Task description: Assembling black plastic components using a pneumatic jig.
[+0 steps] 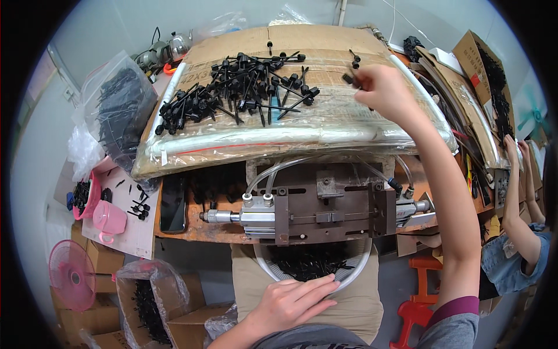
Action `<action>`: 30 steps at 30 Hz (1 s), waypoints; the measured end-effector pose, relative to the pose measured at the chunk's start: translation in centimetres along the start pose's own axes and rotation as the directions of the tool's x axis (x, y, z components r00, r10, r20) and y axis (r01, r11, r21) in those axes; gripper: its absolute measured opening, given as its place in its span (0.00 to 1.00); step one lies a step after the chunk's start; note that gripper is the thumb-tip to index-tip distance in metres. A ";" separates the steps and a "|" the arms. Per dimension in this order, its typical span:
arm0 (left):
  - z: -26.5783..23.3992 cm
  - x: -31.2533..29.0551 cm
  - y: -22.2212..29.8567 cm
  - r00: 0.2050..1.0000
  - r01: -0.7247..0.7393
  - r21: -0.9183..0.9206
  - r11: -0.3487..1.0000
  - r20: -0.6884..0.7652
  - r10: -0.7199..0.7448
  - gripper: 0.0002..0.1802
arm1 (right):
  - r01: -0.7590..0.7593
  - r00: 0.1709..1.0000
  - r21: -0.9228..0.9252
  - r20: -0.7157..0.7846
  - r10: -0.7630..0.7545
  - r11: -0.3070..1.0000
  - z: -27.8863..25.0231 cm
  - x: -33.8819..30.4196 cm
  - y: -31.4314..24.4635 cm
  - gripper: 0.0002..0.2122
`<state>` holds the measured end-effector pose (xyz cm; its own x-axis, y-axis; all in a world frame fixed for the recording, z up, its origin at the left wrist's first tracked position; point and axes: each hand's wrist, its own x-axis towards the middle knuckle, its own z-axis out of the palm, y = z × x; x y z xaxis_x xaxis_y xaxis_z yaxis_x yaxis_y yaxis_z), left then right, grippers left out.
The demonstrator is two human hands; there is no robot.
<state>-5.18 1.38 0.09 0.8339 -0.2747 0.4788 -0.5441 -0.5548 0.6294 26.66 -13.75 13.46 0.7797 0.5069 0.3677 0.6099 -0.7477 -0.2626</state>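
My right hand (385, 93) reaches over the cardboard-covered work board (343, 119). Its fingers are closed on a black plastic part (350, 79), mostly covered by the hand and slightly blurred. A similar small black part lies just beyond the fingertips. To the left is a heap of black stemmed plastic parts (244, 84). My left hand (296, 302) is empty, its fingers stretched out over the near rim of a pale basin (365, 260) in my lap. More black pieces (311, 260) fill the basin. Between board and basin stands a metal fixture (331, 209) with two air cylinders.
Clear hoses (264, 177) arch above the fixture. At left are a phone (173, 203), a pink cup (109, 220), a bag of black parts (119, 104), a pink fan (72, 274) and an open carton (152, 302). Another person's arms (514, 203) work at far right, near a red stool (415, 317).
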 end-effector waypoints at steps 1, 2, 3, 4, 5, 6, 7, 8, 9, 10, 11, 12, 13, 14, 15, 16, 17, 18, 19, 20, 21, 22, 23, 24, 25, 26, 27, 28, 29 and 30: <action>-0.2 0.3 0.0 0.999 -0.012 -0.033 0.999 -0.040 0.011 0.19 | 0.037 0.995 0.109 -0.100 -0.026 0.993 -0.5 -1.2 -0.4 0.08; -0.4 0.6 -0.1 0.997 -0.026 -0.066 0.997 -0.080 0.021 0.18 | 0.127 0.975 0.135 -0.198 -0.099 0.983 -0.9 -2.8 -1.3 0.08; -0.5 1.0 -0.1 0.988 -0.001 -0.142 0.990 -0.155 -0.021 0.19 | 0.218 0.941 0.152 -0.294 -0.167 0.964 -1.1 -4.8 -2.2 0.08; -0.8 1.6 -0.1 0.971 0.017 -0.219 0.976 -0.227 -0.068 0.20 | 0.365 0.879 0.040 -0.345 -0.330 0.930 -0.9 -6.8 -3.1 0.09; -1.1 2.1 -0.1 0.948 0.031 -0.292 0.956 -0.294 -0.120 0.21 | 0.496 0.789 -0.074 -0.379 -0.485 0.865 -0.5 -8.9 -4.1 0.10; -1.7 3.2 0.6 0.930 0.097 -0.393 0.914 -0.291 -0.224 0.23 | 0.571 0.739 -0.113 -0.362 -0.569 0.813 -0.1 -11.0 -4.6 0.12; -2.1 4.0 0.7 0.921 0.140 -0.427 0.893 -0.276 -0.276 0.24 | 0.642 0.681 -0.148 -0.342 -0.647 0.753 0.4 -13.0 -5.1 0.13; -2.1 4.6 1.0 0.908 0.149 -0.464 0.873 -0.285 -0.307 0.23 | 0.662 0.672 -0.159 -0.308 -0.674 0.732 0.9 -14.8 -6.2 0.13; -1.9 5.2 1.3 0.899 0.148 -0.510 0.848 -0.287 -0.330 0.23 | 0.674 0.667 -0.180 -0.268 -0.695 0.716 0.9 -16.4 -7.2 0.14; -1.9 5.1 1.4 0.907 0.140 -0.466 0.873 -0.294 -0.303 0.23 | 0.679 0.656 -0.194 -0.274 -0.704 0.708 1.3 -17.5 -7.7 0.13; -1.8 5.0 1.4 0.914 0.133 -0.422 0.897 -0.298 -0.275 0.22 | 0.683 0.644 -0.207 -0.280 -0.712 0.700 1.9 -18.3 -8.0 0.12; -1.6 4.8 1.3 0.923 0.126 -0.384 0.915 -0.293 -0.251 0.21 | 0.652 0.672 -0.165 -0.327 -0.664 0.740 2.5 -19.0 -8.1 0.12; -1.4 4.6 1.2 0.923 0.119 -0.365 0.923 -0.301 -0.238 0.21 | 0.644 0.683 -0.142 -0.337 -0.649 0.752 2.9 -19.4 -8.1 0.12; -1.4 4.6 1.1 0.924 0.112 -0.346 0.931 -0.307 -0.226 0.20 | 0.636 0.694 -0.118 -0.346 -0.632 0.763 3.2 -19.8 -8.0 0.13; -1.4 4.6 1.0 0.927 0.105 -0.328 0.939 -0.310 -0.212 0.19 | 0.624 0.707 -0.095 -0.355 -0.612 0.776 3.4 -20.2 -8.1 0.13; -1.5 4.7 0.8 0.932 0.076 -0.278 0.957 -0.322 -0.168 0.18 | 0.604 0.738 -0.048 -0.342 -0.581 0.795 3.3 -20.4 -8.0 0.13; -1.5 4.7 0.7 0.937 0.089 -0.274 0.957 -0.303 -0.174 0.18 | 0.581 0.769 -0.001 -0.327 -0.550 0.814 3.2 -20.7 -7.7 0.13; -1.3 4.5 0.5 0.939 0.103 -0.265 0.959 -0.292 -0.182 0.18 | 0.547 0.793 0.068 -0.363 -0.490 0.835 3.4 -20.9 -7.2 0.14; -1.2 4.3 0.4 0.941 0.117 -0.256 0.960 -0.281 -0.190 0.18 | 0.443 0.847 0.117 -0.380 -0.372 0.889 3.5 -21.4 -7.0 0.14; -1.3 4.1 0.4 0.946 0.192 -0.209 0.959 -0.222 -0.238 0.17 | 0.386 0.867 0.196 -0.411 -0.282 0.901 3.6 -21.6 -7.0 0.13; -1.0 3.9 0.2 0.953 0.202 -0.142 0.969 -0.198 -0.227 0.16 | 0.329 0.880 0.270 -0.435 -0.190 0.905 3.5 -21.7 -7.0 0.13; -0.6 3.8 -0.4 0.961 0.208 -0.075 0.975 -0.172 -0.218 0.16 | 0.277 0.895 0.347 -0.432 -0.109 0.896 3.6 -21.9 -7.0 0.11; -0.1 3.5 -0.9 0.967 0.212 -0.007 0.977 -0.144 -0.211 0.16 | 0.251 0.912 0.390 -0.403 -0.081 0.886 3.7 -22.3 -7.0 0.11; 0.5 3.4 -1.2 0.974 0.179 0.056 0.982 -0.153 -0.169 0.15 | 0.225 0.925 0.430 -0.375 -0.053 0.875 3.6 -22.6 -7.0 0.11; 0.7 3.5 -1.3 0.981 0.150 0.114 0.982 -0.137 -0.134 0.15 | 0.197 0.938 0.468 -0.346 -0.026 0.861 3.6 -22.9 -7.0 0.10; 0.8 3.8 -1.4 0.988 0.120 0.172 0.978 -0.119 -0.100 0.14 | 0.166 0.941 0.484 -0.338 0.008 0.859 3.6 -23.1 -7.0 0.10; 1.0 4.1 -1.6 0.993 0.090 0.229 0.969 -0.101 -0.068 0.14 | 0.084 0.955 0.540 -0.283 0.087 0.837 3.5 -23.5 -7.1 0.09; 1.4 4.3 -2.0 0.995 0.047 0.317 0.947 -0.095 -0.018 0.12 | 0.000 0.961 0.591 -0.223 0.163 0.807 3.4 -23.9 -7.3 0.09; 1.6 4.4 -2.0 0.997 0.042 0.345 0.938 -0.075 -0.017 0.12 | -0.084 0.959 0.634 -0.158 0.236 0.768 3.3 -24.1 -7.3 0.08; 1.7 4.6 -1.9 0.998 0.034 0.373 0.927 -0.054 -0.014 0.12 | -0.123 0.955 0.666 -0.124 0.271 0.735 3.3 -24.1 -7.4 0.08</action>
<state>-0.19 -0.16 0.08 0.8353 -0.2237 0.5022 -0.4419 -0.8166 0.3713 3.87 -19.03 3.56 0.8921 0.2280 0.3901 0.4474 -0.3262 -0.8327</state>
